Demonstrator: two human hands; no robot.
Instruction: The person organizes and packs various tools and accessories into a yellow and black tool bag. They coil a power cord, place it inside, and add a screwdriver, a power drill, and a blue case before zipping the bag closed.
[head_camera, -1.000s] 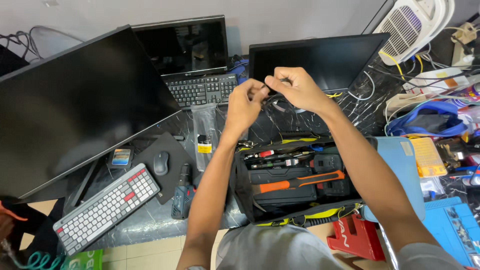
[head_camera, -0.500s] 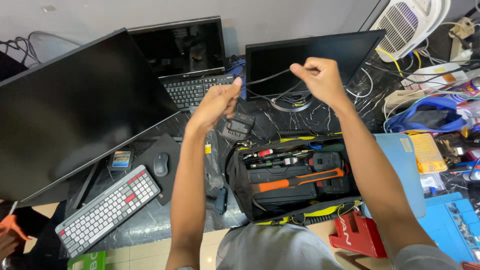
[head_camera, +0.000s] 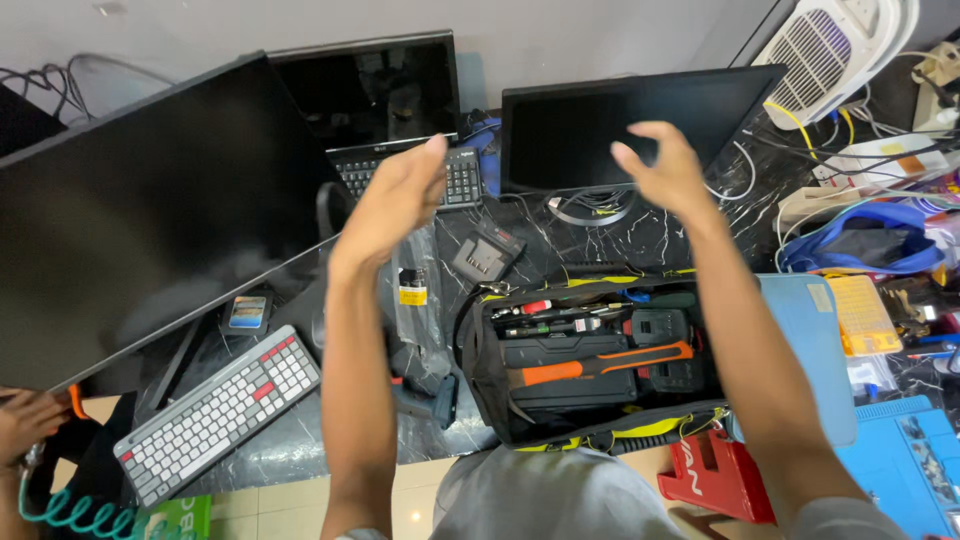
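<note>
While blurred, left hand (head_camera: 395, 200) empty.

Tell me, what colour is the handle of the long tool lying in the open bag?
Orange handle, seen in the head view.

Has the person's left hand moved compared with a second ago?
Yes. The left hand has swung left, away from the right hand, and is now before the laptop keyboard rather than the small monitor.

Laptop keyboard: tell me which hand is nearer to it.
Left. The left hand is raised right beside the laptop keyboard, overlapping it in view; the right hand is off toward the small monitor.
</note>
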